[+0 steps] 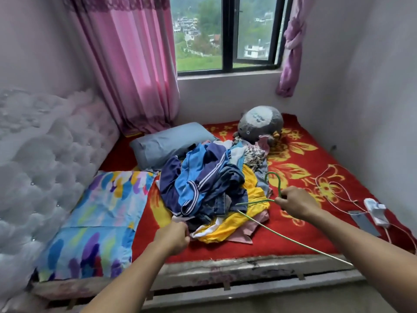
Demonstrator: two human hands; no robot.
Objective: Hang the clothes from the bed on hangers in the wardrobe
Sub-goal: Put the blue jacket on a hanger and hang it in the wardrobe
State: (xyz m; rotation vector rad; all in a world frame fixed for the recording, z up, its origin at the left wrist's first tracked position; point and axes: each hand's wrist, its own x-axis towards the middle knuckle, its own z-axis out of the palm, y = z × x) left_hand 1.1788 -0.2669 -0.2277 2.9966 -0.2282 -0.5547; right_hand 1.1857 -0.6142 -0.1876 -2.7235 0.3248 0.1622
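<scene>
**Head view, bed seen from its near long edge.** Nearest the viewer, the left hand [174, 236] is reaching to the near edge of the heap of clothes [212, 184], with its fingers curling in and pinching the cloth there. The right hand [297, 202] is clenching the neck of a green wire hanger [279, 186]. The hook is rising away from the viewer, one arm of the wire is lying across the near right of the heap, and the other is running back over the bed's near edge. The heap, mostly blue, navy and yellow garments, is lying in the middle of the bed [293, 240], on a red blanket with yellow flowers.

At the near left corner a multicoloured pillow [94, 222] is lying flat. Towards the right edge a phone [365, 222], a white plug block [375, 210] and a white cable [334, 184] are resting on the blanket.

Beyond the heap a blue-grey pillow [167, 143] is lying on the far left, and a grey plush toy [261, 123] is sitting at the far edge. A tufted headboard [33, 154] is lining the left edge. Above the far edge a pink curtain [135, 64] is hanging beside a window [228, 35].
</scene>
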